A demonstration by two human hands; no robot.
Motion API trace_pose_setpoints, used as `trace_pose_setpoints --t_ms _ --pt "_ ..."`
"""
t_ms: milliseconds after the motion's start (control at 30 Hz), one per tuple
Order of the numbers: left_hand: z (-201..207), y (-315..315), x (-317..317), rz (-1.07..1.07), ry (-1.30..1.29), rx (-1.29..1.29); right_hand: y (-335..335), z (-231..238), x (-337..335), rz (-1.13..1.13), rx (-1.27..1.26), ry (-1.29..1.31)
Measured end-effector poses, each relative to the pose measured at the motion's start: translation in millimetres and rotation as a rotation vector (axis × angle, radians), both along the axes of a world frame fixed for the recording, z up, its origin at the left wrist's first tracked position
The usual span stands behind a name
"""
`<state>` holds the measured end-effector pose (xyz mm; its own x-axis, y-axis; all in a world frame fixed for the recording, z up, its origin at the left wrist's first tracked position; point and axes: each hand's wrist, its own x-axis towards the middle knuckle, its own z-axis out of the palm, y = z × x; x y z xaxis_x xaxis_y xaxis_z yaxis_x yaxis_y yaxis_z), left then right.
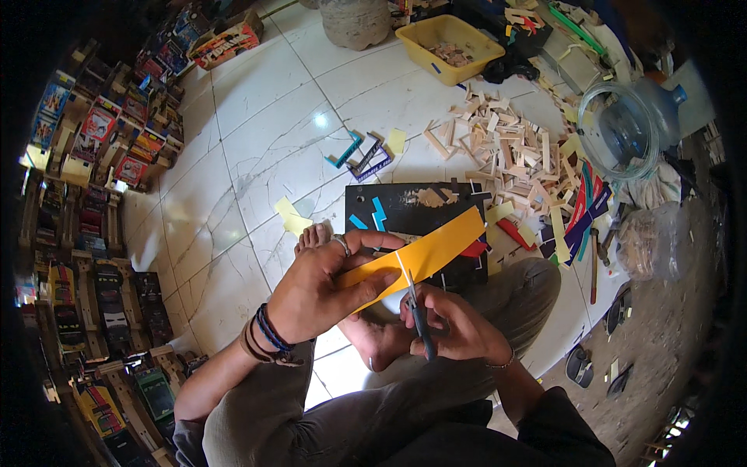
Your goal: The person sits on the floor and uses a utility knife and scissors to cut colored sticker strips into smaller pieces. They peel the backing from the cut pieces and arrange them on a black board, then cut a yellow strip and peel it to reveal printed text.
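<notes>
Left hand (315, 282) pinches the card (447, 241), free end toward 2 o'clock above the board (369, 198); right hand (455, 327) grips scissors (419, 315) below, around 6 o'clock. Card flex could skew the cut; a blade slip could nick the left hand

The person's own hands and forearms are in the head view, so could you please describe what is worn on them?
The left hand wears a silvery ring, with several dark blue, black and brown bands around its wrist. The right hand has a thin bracelet at its wrist and a dark sleeve farther up. Neither hand wears a glove.
</notes>
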<state>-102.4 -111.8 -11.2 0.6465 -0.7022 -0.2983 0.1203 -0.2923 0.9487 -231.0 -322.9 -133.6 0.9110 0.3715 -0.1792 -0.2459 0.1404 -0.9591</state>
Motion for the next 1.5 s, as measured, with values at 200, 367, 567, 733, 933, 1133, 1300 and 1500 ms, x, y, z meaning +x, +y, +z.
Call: trace_pose_setpoints --t_ms 200,367,567,733,933,1133,1300,1500 --pt "-1.2 3.3 0.0 -0.015 -0.05 0.053 -4.8 -6.3 0.1 0.054 0.042 0.059" --pt "-10.7 3.9 2.0 -0.068 -0.184 -0.034 -4.4 1.2 0.2 0.056 -0.075 -0.063" --pt "-12.2 7.3 0.4 -0.044 -0.141 0.014 0.3 22.1 2.0 0.006 0.015 0.018" --pt "-13.9 7.6 -1.2 -0.01 -0.163 0.03 -1.5 30.2 4.4 0.049 -0.16 -0.068" --pt "-14.1 6.9 0.0 -0.029 -0.256 0.098 -0.8 30.4 2.4 0.029 -0.098 0.038" --pt "-9.8 7.9 0.8 -0.082 -0.148 0.077 0.0 30.2 1.2 0.032 -0.131 -0.002" --pt "-13.4 7.7 1.6 -0.087 -0.205 0.072 -2.3 31.2 3.1 0.05 -0.16 -0.103" --pt "-20.9 9.0 -0.5 -0.017 -0.286 0.109 -0.6 34.4 2.4 0.045 -0.2 -0.071"
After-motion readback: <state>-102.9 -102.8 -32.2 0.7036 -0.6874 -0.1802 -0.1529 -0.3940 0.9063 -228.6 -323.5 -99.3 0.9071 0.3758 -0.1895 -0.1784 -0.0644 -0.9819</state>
